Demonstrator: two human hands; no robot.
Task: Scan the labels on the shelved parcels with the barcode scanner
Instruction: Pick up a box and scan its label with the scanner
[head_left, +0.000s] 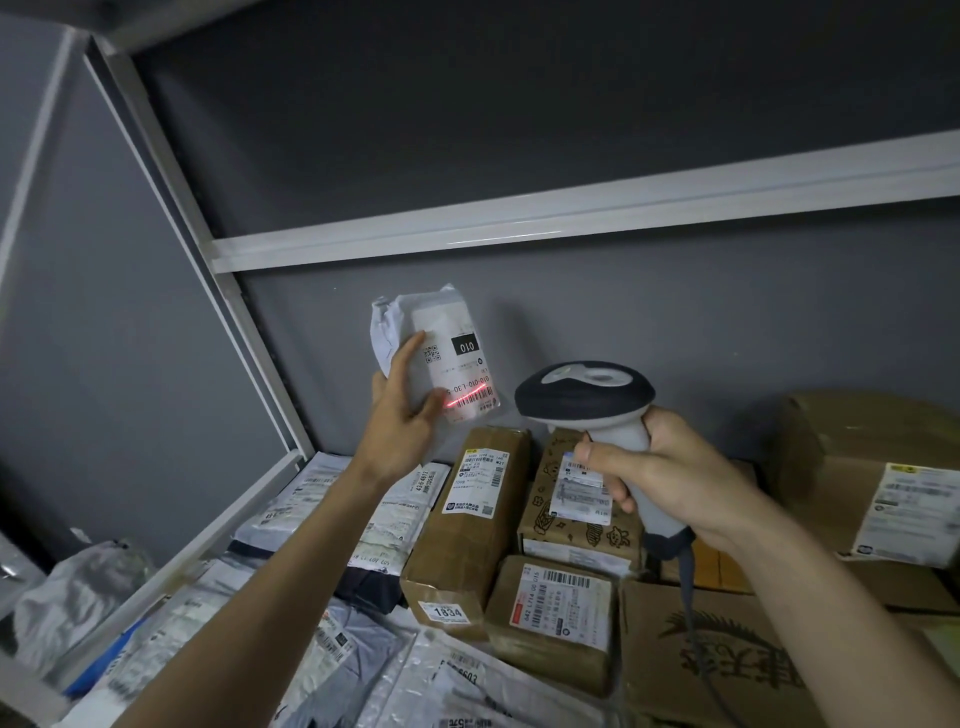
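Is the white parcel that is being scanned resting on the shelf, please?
No, the left hand holds the white parcel up in the air, above the brown boxes.

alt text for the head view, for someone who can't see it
A left hand holds a white parcel up while the right hand aims a scanner at it, its red line crossing the barcode. Below, boxes and mailers crowd the shelf.

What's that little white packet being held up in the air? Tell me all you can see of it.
The small white parcel is a crinkled plastic mailer, held upright above the shelved boxes by the left hand, thumb across its front. Its printed label reads upside down, with a black "010" block and a QR code. A red scan line crosses the barcode near its lower edge.
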